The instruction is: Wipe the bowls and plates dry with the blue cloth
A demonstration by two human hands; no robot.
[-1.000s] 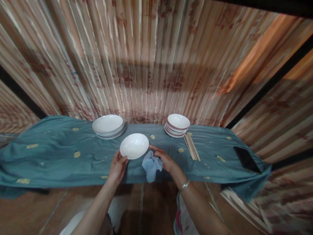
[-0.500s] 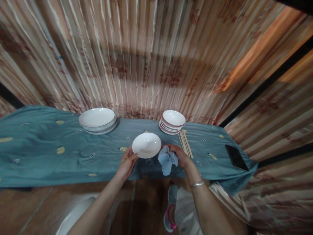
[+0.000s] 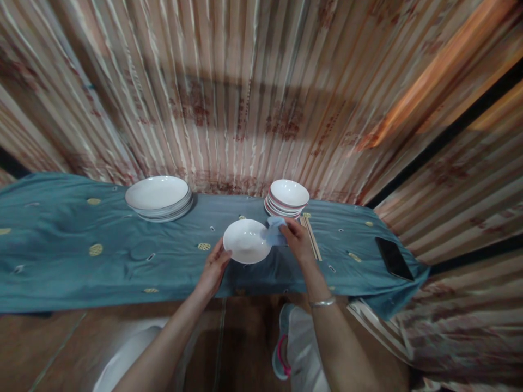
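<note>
Dish in left hand, cloth at its 3 o'clock rim.
Clock read from the dish, left to right: plates (image 3: 157, 202) stacked at 10, on the patterned teal cover (image 3: 65, 267). Left hand (image 3: 216, 265) at 8, pinching the dish's rim, thumb on the near side, other fingers partly hidden. Dish (image 3: 245, 242) white, above the cover's middle, between the two hands. Cloth (image 3: 276, 233) pale blue, lapping over the rim, slightly blurred. Bowls (image 3: 289, 195) red-edged, stacked between 1 and 2. Right hand (image 3: 297, 239) at 3, thumb and fingers pinching the cloth; silver bracelet (image 3: 322, 301) on that wrist. Sticks (image 3: 314, 242) just beyond, lying 11-to-5. Phone (image 3: 394, 258) dark, well apart at 3.
</note>
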